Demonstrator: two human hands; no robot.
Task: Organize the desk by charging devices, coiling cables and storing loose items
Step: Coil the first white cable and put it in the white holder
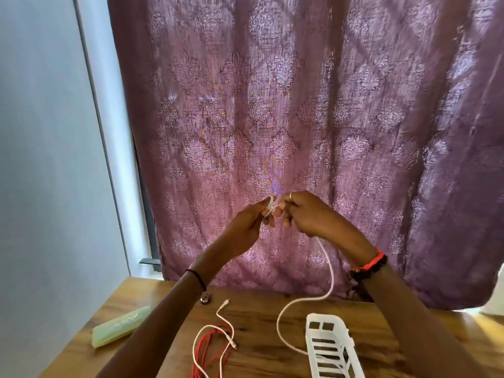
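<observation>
Wooden desk (259,317) across the bottom of the frame, white slotted basket (330,347) at lower right, red cable (210,347) and short white cable (226,320) loose at lower centre. Long white cable (331,271) trailing from mid-frame down beside the basket. Left hand (251,222) closed, small loops around its fingers; right hand (308,214) pinched on the strand, feeding. Best done with even loops, light tension, no twisting, tail kept clear of the basket.
</observation>
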